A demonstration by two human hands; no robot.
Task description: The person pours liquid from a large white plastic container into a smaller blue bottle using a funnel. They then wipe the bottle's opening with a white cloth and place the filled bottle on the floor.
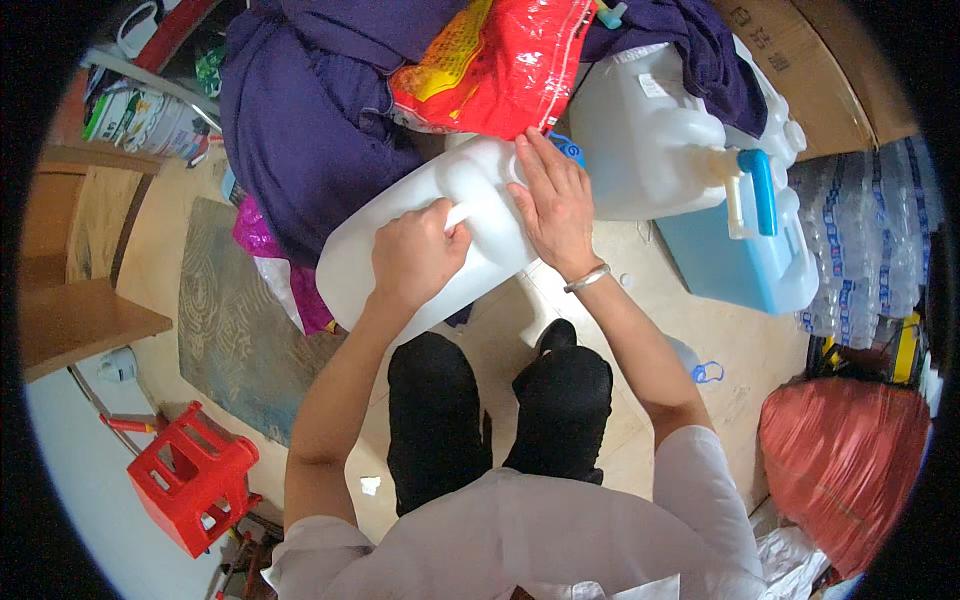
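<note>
A white plastic jerry can [450,247] is tilted in front of me, its top end towards the upper right. Around its moulded handle my left hand [420,251] is closed. My right hand [555,199] lies with extended fingers over the can's neck end; the palm side is hidden. A blue cap [568,148] shows just behind those fingers. Above the can is a red and yellow plastic bag [502,75] beside dark purple cloth [315,135]. A larger translucent jerry can [637,142] with a blue-handled tap [757,191] stands to the right.
At the right are a jug of blue liquid [742,255], shrink-wrapped plastic bottles [862,240], a cardboard box [810,75] and a full red sack [844,465]. A red plastic stool [195,480] is at lower left, near a grey mat [232,315]. A wooden edge [97,322] juts in at left.
</note>
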